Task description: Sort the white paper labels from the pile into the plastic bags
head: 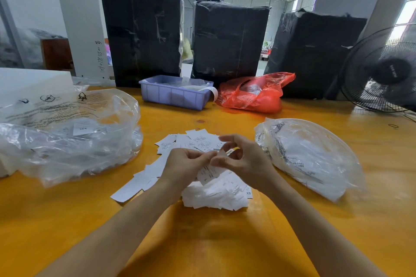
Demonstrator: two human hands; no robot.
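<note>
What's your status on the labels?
Both hands, left and right, pinching one label above pile. Bags either side. Nothing in the way.

From my feed, both forearms come in bare, no sleeves reaching the wrists. My left hand [182,164] and right hand [243,159] wear no gloves, rings or watch.

Over the pile of white paper labels [202,177] on the orange worktop [202,243], the left hand [182,166] and right hand [245,159] meet, both pinching a label [210,172] between fingertips. A clear plastic bag [67,139] holding an XXL label lies to the left, another clear bag [313,155] to the right. Behind stand a lilac plastic bin [173,94], a red bag [254,94], a black fan [382,69] and three black-wrapped bales [229,38].
</note>
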